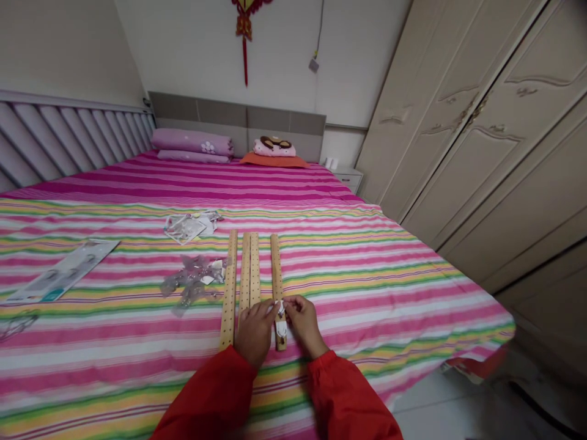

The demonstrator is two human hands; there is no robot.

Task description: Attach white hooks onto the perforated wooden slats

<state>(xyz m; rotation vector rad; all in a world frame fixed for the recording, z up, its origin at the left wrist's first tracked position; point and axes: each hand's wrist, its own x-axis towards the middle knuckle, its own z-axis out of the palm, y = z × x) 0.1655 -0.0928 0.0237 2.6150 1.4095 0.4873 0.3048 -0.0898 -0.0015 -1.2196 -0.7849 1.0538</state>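
My left hand point(255, 330) and my right hand point(302, 321) meet over a narrow wooden strip point(276, 263) with small holes. Between their fingertips is a small white card point(280, 307), pinched from both sides; a tiny piece on it is too small to name. Just below, a second white card point(281, 330) lies on the strip's near end. Left of it are more perforated wooden strips: two side by side point(250, 269) and one a little apart point(229, 293), partly behind my left hand and sleeve.
Small clear plastic bags point(195, 281) lie left of the strips, with another pile of packets point(190, 226) behind them. A long flat package point(64, 272) rests farther left on the striped bedspread point(367, 305). A wardrobe point(477, 122) stands at the right, past the bed's edge.
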